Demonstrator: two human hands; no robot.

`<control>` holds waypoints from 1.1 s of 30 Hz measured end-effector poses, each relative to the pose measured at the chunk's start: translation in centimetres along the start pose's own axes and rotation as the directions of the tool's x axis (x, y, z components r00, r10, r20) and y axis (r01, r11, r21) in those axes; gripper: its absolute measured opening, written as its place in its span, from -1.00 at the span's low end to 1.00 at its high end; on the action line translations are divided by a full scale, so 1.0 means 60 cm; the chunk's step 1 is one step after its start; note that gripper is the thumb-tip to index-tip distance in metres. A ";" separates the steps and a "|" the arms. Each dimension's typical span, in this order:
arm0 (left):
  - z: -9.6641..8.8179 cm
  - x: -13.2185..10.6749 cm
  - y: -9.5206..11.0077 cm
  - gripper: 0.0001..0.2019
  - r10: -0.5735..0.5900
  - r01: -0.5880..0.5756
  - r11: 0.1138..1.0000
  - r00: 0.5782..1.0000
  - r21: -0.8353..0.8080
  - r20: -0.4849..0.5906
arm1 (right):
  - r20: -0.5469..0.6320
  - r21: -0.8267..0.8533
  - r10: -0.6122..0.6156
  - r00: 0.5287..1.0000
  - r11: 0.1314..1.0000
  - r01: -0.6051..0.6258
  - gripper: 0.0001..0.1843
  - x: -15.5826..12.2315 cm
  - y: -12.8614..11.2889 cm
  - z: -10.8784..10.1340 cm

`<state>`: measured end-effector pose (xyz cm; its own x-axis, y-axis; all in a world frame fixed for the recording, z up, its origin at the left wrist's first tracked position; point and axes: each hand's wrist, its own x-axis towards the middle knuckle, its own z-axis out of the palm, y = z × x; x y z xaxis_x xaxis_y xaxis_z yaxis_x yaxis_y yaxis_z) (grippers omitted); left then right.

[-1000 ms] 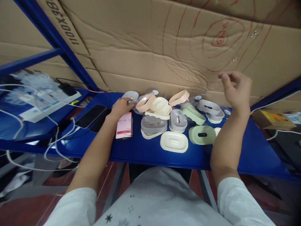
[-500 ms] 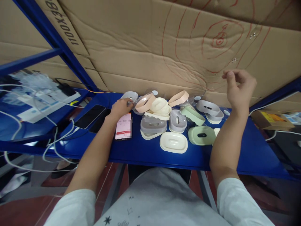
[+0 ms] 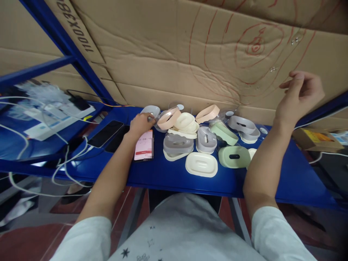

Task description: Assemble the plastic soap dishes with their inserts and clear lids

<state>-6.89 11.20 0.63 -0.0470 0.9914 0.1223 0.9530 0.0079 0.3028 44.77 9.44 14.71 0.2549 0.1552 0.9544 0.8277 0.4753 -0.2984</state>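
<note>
Grey dish [image 3: 154, 109] — part-hidden by left hand [image 3: 140, 124], grip unclear — right hand [image 3: 305, 88] half-curled, seemingly empty.

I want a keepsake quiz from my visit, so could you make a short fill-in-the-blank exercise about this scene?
1. The left grip, near the back-left grey piece, appears lower in view than the ____ grip.
2. The tabletop is ____.
3. The loops drawn on the cardboard are ____.
4. The lit phone lies to the ____ of the front cream piece.

Missing words: right; blue; red; left.
</note>
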 end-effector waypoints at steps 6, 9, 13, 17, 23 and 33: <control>-0.001 -0.001 0.004 -0.60 -0.018 0.018 1.000 1.000 0.017 -0.001 | -0.002 0.019 -0.035 0.999 0.999 0.035 -0.43 0.001 0.007 -0.002; -0.001 -0.002 0.005 -0.60 -0.017 0.017 1.000 1.000 0.022 0.000 | -0.008 0.011 -0.037 0.999 0.999 0.038 -0.39 0.002 0.003 -0.004; -0.003 -0.004 0.007 -0.61 -0.011 0.011 1.000 1.000 0.029 0.005 | -0.001 0.008 -0.020 1.000 1.000 0.020 -0.32 0.003 0.000 -0.004; -0.004 -0.005 0.010 -0.60 -0.016 0.015 0.999 1.000 0.044 0.013 | 0.034 -0.013 -0.012 0.999 1.000 0.012 -0.36 0.001 -0.004 -0.001; -0.004 -0.006 0.011 -0.59 -0.005 0.003 0.997 1.000 0.083 0.025 | 0.061 0.022 -0.022 0.998 1.000 0.021 -0.42 -0.005 -0.026 0.009; -0.002 -0.008 -0.011 -0.52 -0.046 0.046 0.996 0.999 0.081 0.000 | 0.200 0.171 -0.003 0.980 0.985 -0.032 -0.39 -0.016 -0.032 0.017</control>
<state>-7.55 10.70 0.49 -0.0909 0.9900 0.1079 0.9710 0.0640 0.2305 42.45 9.28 14.38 0.1468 0.3239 0.9346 0.7215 0.6113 -0.3252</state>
